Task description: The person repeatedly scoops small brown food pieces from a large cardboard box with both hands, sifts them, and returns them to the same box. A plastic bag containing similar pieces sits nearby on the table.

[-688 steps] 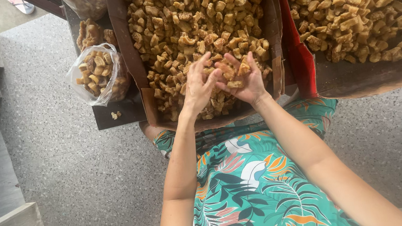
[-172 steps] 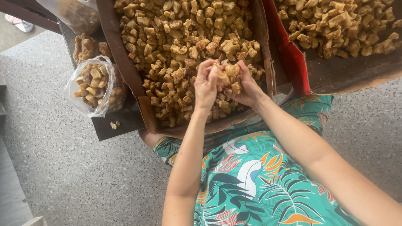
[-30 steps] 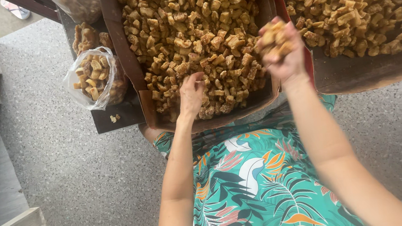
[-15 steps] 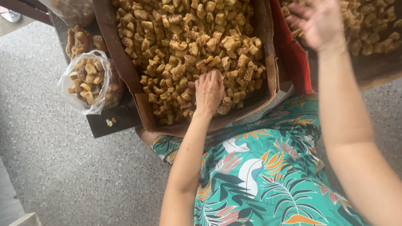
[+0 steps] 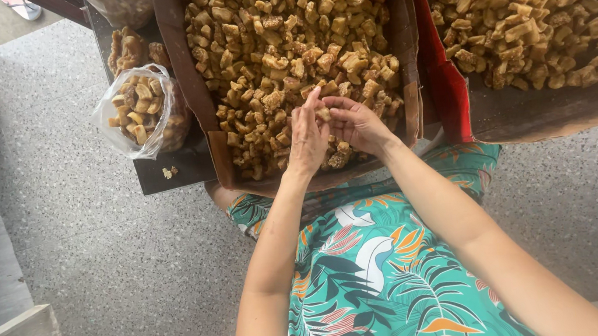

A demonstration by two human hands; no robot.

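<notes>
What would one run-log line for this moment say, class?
left hand: on fried pieces | right hand: cupped over same pile, touching left | container: middle cardboard box | nearby: clear bag, right box

our left hand (image 5: 307,139) & right hand (image 5: 355,125) sit close together over the near end of the middle box (image 5: 188,68), packed w/ fried chunks (image 5: 287,51), so no bare floor in it to set a palm on. box walls block sideways moves low down. red flap (image 5: 438,79) stands between this box & the right box (image 5: 530,110); crossing means going over it. right box has bare room along its near side. left, a plastic bag (image 5: 141,110) crowds the dark stand (image 5: 167,178).
</notes>
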